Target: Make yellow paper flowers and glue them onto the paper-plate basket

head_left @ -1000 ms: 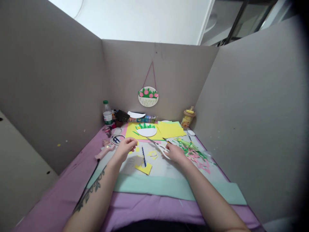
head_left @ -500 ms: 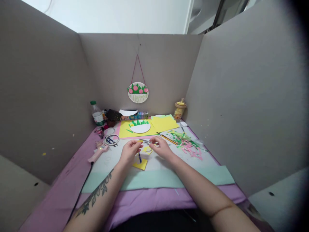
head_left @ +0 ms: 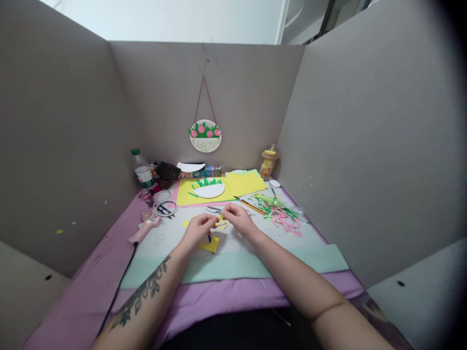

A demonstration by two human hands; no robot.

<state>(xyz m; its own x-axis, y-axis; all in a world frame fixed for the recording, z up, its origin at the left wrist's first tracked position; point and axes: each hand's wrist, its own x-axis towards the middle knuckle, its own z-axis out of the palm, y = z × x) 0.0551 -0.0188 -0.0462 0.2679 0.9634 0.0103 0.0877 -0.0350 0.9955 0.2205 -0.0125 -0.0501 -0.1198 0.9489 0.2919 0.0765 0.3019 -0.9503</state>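
Note:
My left hand point(head_left: 200, 227) is closed in a pinch, its fingertips at a small yellow paper piece point(head_left: 221, 218). The fingers of my right hand point(head_left: 238, 220) pinch at the same piece from the other side. Just behind the fingertips lie dark scissors point(head_left: 214, 210), partly hidden by my right hand. A round yellow paper cutout point(head_left: 185, 223) rests on the white mat, left of my left hand. Below the hands are a yellow paper square point(head_left: 210, 245) and a blue pen point(head_left: 209, 237), partly covered by my left hand.
Behind the hands, a white half plate with green paper leaves point(head_left: 209, 190) lies on yellow sheets point(head_left: 246, 183). Right are a pencil point(head_left: 255, 206) and paper scraps point(head_left: 282, 216). Left are a pink glue gun point(head_left: 146, 229), a tape roll point(head_left: 167, 208) and a bottle point(head_left: 143, 171).
The yellow round cutout that was at my left fingertips now lies on the mat to the left. My hands have come closer together over a yellow paper piece. The view has shifted slightly.

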